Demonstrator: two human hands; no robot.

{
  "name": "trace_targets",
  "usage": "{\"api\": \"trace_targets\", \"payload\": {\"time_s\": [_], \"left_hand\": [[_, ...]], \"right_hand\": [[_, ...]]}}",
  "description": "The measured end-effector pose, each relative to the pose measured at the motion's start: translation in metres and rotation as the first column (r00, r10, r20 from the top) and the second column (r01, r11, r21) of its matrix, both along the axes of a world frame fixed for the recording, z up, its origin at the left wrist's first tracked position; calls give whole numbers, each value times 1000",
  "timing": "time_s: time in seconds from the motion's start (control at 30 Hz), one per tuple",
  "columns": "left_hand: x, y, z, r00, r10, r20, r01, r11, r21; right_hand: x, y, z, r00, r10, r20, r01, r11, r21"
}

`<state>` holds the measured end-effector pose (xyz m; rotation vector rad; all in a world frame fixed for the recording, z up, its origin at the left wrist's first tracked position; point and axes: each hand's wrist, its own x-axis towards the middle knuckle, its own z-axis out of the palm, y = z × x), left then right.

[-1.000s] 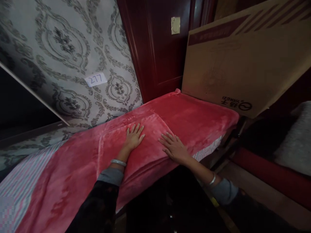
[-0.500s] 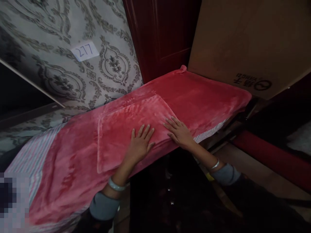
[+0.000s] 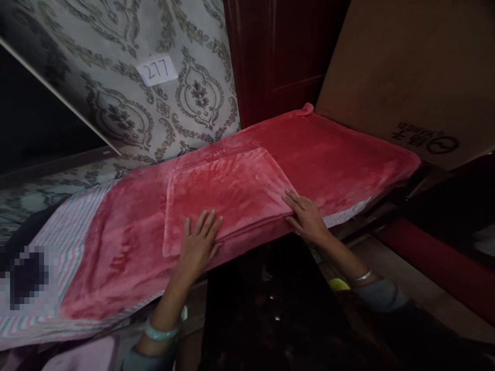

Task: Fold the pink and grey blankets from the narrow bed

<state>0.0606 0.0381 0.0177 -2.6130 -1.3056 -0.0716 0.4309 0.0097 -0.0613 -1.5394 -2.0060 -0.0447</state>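
A folded pink plush cloth (image 3: 228, 185), roughly rectangular, lies flat on a larger pink plush blanket (image 3: 332, 159). My left hand (image 3: 199, 245) rests palm down on its near left part, fingers spread, thumb toward the near edge. At the folded cloth's right end, my right hand (image 3: 307, 216) lies with its fingers stretched over the edge. Neither hand grips the fabric. Beneath the blanket, a striped sheet (image 3: 73, 237) shows at the left end and along the near side.
Patterned wallpaper (image 3: 154, 113) with a paper marked 277 (image 3: 158, 70) runs behind. A dark red door panel (image 3: 286, 56) and a large cardboard box (image 3: 410, 67) stand at the back right. A red bar (image 3: 433, 263) lies low on the right; a pale pink object (image 3: 83, 355) sits lower left.
My hands have moved apart: the left slid left along the folded cloth, the right reached its right edge. The view has shifted slightly.
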Motion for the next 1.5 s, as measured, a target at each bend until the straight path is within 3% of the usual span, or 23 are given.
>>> {"api": "trace_targets", "payload": {"time_s": [0.13, 0.3, 0.5, 0.63, 0.73, 0.83, 0.9, 1.0, 1.1, 1.17, 1.23, 1.27, 1.33, 1.4, 1.5], "left_hand": [[-40, -8, -6, 991, 122, 61, -127, 988, 83], [-69, -3, -15, 980, 87, 176, -110, 986, 122], [-74, 0, -27, 933, 119, 339, -209, 947, 243], [-71, 3, -12, 911, 136, 389, -246, 937, 248], [-76, 14, 28, 895, 41, 445, -188, 938, 292], [-82, 30, 91, 833, -51, 551, -177, 919, 353], [-84, 41, 139, 763, -59, 644, -242, 898, 369], [-83, 61, 203, 570, -67, 819, -310, 905, 290], [-81, 90, 238, 373, -58, 926, -276, 946, 170], [-80, 112, 237, 337, 42, 940, -241, 970, 43], [-80, 135, 218, 359, 218, 908, -207, 967, -150], [-79, 145, 205, 379, 319, 869, -205, 944, -257], [-78, 164, 176, 422, 509, 750, -250, 861, -443], [-73, 179, 150, 457, 598, 658, -314, 801, -510], [-53, 195, 126, 513, 587, 626, -359, 809, -465]], "right_hand": [[3, 1, -2, 998, 23, -56, -19, 998, 61], [4, 6, -1, 990, 69, -121, -48, 984, 170], [2, 14, 3, 994, 28, -106, -8, 983, 184], [2, 25, 21, 988, 34, -149, 11, 956, 292], [6, 38, 58, 982, 56, -182, 25, 909, 416], [8, 55, 121, 970, 73, -233, 68, 837, 543], [9, 66, 170, 944, 110, -310, 97, 806, 583], [10, 88, 235, 841, 214, -496, 109, 832, 543], [12, 122, 265, 736, 266, -623, 64, 888, 455], [13, 149, 259, 687, 241, -685, 25, 935, 353], [11, 174, 236, 670, 121, -732, 3, 986, 166], [9, 185, 222, 674, 14, -739, 9, 1000, 27], [3, 200, 192, 702, -223, -677, 62, 965, -254], [-5, 210, 170, 731, -339, -593, 122, 919, -375], [-23, 220, 155, 793, -336, -508, 155, 918, -365]]}}
